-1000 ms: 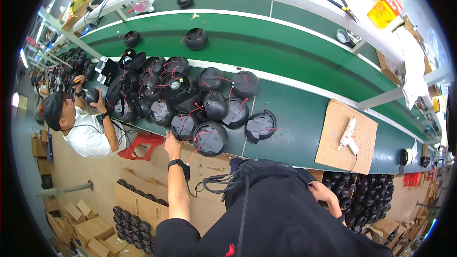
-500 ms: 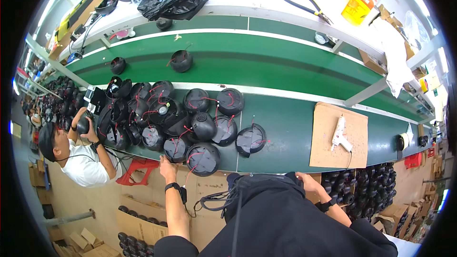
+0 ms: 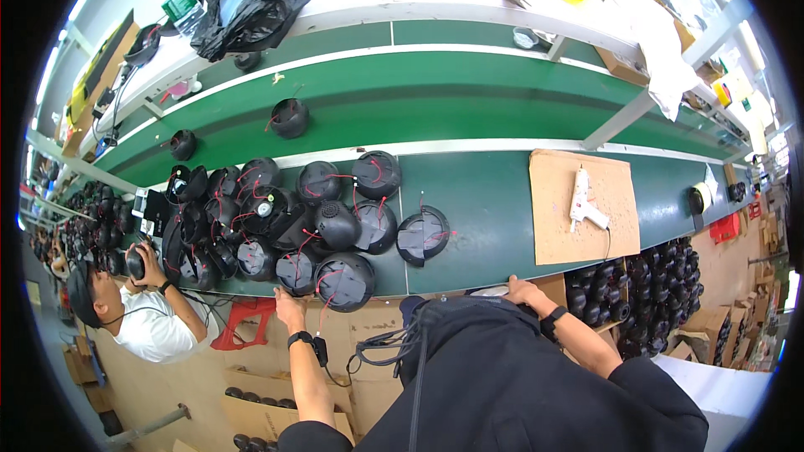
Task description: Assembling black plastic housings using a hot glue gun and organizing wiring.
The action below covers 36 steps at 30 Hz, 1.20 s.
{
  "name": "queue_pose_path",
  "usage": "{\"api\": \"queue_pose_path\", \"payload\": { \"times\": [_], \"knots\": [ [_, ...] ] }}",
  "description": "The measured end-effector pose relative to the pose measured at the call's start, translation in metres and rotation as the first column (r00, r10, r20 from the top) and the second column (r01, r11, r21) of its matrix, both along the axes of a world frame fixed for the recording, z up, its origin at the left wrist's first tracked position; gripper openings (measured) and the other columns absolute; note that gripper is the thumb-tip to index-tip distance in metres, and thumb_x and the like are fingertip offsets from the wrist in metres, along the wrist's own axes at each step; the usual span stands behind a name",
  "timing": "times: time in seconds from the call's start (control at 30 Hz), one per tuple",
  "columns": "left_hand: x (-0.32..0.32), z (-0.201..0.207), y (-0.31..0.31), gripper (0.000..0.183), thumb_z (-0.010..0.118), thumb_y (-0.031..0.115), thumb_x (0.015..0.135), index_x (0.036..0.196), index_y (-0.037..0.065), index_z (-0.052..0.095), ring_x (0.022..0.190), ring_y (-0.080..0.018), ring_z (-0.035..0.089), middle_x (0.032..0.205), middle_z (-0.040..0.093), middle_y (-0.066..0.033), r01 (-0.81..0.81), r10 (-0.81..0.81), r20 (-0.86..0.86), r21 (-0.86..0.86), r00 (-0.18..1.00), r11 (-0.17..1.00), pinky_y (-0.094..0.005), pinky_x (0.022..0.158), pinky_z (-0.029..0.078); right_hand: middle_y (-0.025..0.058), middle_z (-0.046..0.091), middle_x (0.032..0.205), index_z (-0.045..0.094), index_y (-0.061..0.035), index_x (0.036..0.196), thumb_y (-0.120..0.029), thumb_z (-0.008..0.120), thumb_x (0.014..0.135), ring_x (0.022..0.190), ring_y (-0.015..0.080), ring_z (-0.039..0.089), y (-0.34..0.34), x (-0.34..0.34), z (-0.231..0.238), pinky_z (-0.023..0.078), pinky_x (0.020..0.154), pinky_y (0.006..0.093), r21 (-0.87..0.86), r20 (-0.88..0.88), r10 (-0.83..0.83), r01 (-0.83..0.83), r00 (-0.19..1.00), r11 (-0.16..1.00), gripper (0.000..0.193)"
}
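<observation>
Domes of black plastic, each trailing thin red wires, crowd the near green counter (image 3: pixel 486 201) in a loose cluster of roughly twenty; an exact count is not possible where they overlap at the left. The person's left hand (image 3: pixel 289 301) rests at the counter's front edge, fingers spread flat and gripping nothing, touching the base of the nearest black dome (image 3: pixel 345 281), which lies with its grey inner face turned up. Beside it to the left sits a second upturned dome (image 3: pixel 297 269). One dome (image 3: pixel 423 235) lies apart from the cluster on its right side. The right hand (image 3: pixel 517 290) lies on the same front edge, well to the right, fingers curled over the edge; whether they grip anything cannot be told. A black band circles each wrist.

Two more domes stand alone on the green conveyor belt (image 3: pixel 469 96) behind: one (image 3: pixel 290 117) near its middle and one (image 3: pixel 182 144) further left. On one sheet of brown cardboard (image 3: pixel 578 205) lies one white glue gun (image 3: pixel 584 199). Below the counter at right, a bin (image 3: pixel 645 285) holds many more black domes. At left, a co-worker in a white shirt (image 3: pixel 155 331) holds one dome (image 3: pixel 136 263) in both hands.
</observation>
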<state>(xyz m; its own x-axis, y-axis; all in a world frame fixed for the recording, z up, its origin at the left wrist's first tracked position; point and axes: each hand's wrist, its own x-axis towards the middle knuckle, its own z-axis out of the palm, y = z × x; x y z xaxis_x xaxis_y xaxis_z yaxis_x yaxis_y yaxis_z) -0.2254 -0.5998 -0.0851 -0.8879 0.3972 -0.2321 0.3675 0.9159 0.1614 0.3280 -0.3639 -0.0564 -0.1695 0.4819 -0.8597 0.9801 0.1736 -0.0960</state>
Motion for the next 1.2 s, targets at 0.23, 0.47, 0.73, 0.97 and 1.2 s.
{"api": "queue_pose_path", "payload": {
  "times": [0.23,0.47,0.73,0.97,1.2],
  "knots": [
    [0.0,0.003,0.003,0.105,0.091,0.039,0.049,0.136,0.002,0.046,0.13,-0.0299,0.046,0.146,0.04,-0.0185,0.006,-0.006,0.033,0.015,0.999,1.0,-0.0382,0.102,0.044,0.0243,0.06,0.122,0.057,0.0003,0.124,-0.052,0.056,0.083,0.116,0.0372,0.057,-0.004,0.026,-0.016,0.047,0.096,0.0446,0.025,-0.005,0.027,-0.027,1.0,0.999,0.066],
    [-0.001,-0.004,-0.002,0.105,0.091,0.038,0.05,0.137,0.002,0.045,0.13,-0.0303,0.046,0.147,0.038,-0.0181,0.004,-0.005,0.011,0.02,1.0,1.0,-0.0381,0.103,0.043,0.018,0.065,0.09,0.063,0.0044,0.106,-0.04,0.058,0.084,0.067,0.0291,0.067,0.004,0.037,-0.001,0.053,0.048,0.0395,-0.246,0.069,-0.437,0.44,0.897,0.864,0.05],
    [0.002,-0.001,-0.005,0.097,0.086,0.034,0.06,0.14,0.004,0.042,0.124,-0.0295,0.052,0.15,0.036,-0.0144,0.05,-0.05,-0.019,-0.005,0.999,0.999,-0.0387,0.099,0.046,-0.0006,0.05,0.081,0.053,-0.0084,0.096,-0.01,0.059,0.085,0.07,0.0097,0.051,-0.009,0.089,-0.033,0.041,0.053,0.0237,-0.611,-0.218,-0.842,0.604,0.493,0.512,0.013],
    [0.009,0.01,0.003,0.093,0.086,0.031,0.061,0.138,0.001,0.043,0.126,-0.0307,0.05,0.149,0.037,-0.0164,0.032,-0.032,0.015,0.03,0.999,0.999,-0.0372,0.102,0.044,0.0145,0.061,0.106,0.055,-0.0109,0.114,-0.033,0.061,0.09,0.09,0.0292,0.064,-0.042,0.087,-0.045,0.052,0.073,0.0421,0.202,-0.531,-0.157,0.304,0.833,0.931,0.034],
    [0.008,0.011,-0.003,0.09,0.085,0.032,0.059,0.134,-0.001,0.047,0.125,-0.0322,0.051,0.145,0.042,-0.0174,0.055,-0.055,-0.003,0.015,0.998,0.998,-0.0392,0.101,0.045,0.023,0.067,0.078,0.066,-0.0001,0.093,-0.022,0.065,0.081,0.083,0.0306,0.069,-0.012,0.064,-0.01,0.055,0.07,0.0424,0.147,-0.319,0.029,0.019,0.947,0.989,0.025]
  ]
}}
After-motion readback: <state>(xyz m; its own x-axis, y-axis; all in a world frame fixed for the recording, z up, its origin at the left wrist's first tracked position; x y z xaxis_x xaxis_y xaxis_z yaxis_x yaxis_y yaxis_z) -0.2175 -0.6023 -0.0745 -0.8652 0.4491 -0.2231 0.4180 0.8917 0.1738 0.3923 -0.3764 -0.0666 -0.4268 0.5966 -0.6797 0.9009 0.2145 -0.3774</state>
